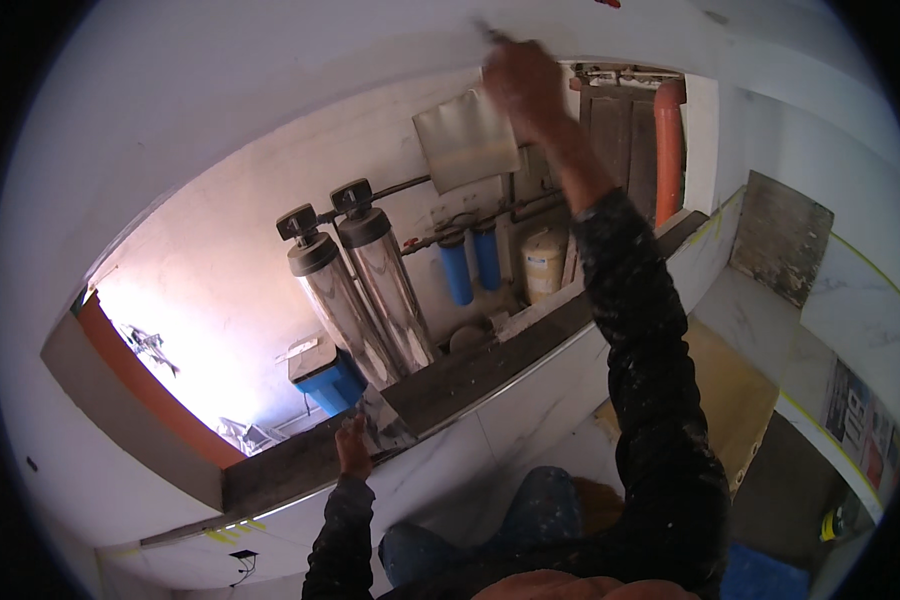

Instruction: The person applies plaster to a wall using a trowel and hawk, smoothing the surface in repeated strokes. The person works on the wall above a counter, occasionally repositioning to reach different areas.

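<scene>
My right hand (525, 85) is raised high against the white wall (370, 45) above the window opening, its arm in a black, white-specked sleeve. It is closed around a thin grey tool (487, 31); motion blur hides the tool's exact kind. Lower down, my left hand (353, 447) is at the dark sill (450, 385). Its fingers are closed on the edge of a flat, shiny metal plate (386, 420), which stands tilted over the sill.
Through the opening are two steel filter tanks (385, 280), blue filter housings (455, 270), a blue box (335, 385) and an orange pipe (668, 150). A stained board (780, 235) leans at the right. Cardboard (735, 390) lies below it. Wires (243, 565) protrude at lower left.
</scene>
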A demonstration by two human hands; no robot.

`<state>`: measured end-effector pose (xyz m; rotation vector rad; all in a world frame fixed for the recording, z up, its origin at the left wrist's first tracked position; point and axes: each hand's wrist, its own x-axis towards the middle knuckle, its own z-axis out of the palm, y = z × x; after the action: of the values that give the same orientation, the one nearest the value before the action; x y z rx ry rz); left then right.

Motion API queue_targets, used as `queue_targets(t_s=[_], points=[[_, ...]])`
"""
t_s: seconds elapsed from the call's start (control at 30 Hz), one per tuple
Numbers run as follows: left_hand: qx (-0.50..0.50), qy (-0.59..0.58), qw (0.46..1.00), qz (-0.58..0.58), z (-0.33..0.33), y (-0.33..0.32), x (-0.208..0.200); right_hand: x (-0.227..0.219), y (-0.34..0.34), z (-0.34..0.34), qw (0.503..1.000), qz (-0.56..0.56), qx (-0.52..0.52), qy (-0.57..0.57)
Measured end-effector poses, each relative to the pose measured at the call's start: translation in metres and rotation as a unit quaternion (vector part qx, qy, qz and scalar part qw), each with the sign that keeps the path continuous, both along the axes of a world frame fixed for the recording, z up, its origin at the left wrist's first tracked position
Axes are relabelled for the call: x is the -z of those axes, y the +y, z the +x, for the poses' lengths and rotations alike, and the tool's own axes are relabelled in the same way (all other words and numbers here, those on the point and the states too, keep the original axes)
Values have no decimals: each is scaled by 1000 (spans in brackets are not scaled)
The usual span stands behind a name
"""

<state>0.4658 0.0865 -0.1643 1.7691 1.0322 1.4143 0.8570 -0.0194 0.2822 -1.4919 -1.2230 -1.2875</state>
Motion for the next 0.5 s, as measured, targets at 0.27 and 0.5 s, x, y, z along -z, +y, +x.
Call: queue_targets(t_s=[0.27,0.5], points=[[26,-102,985,-139,5,-5,-7,25,-14,-28,975,88,-73,-192],[37,-135,977,-160,3,0,-3,32,-35,-21,973,110,-137,-151]])
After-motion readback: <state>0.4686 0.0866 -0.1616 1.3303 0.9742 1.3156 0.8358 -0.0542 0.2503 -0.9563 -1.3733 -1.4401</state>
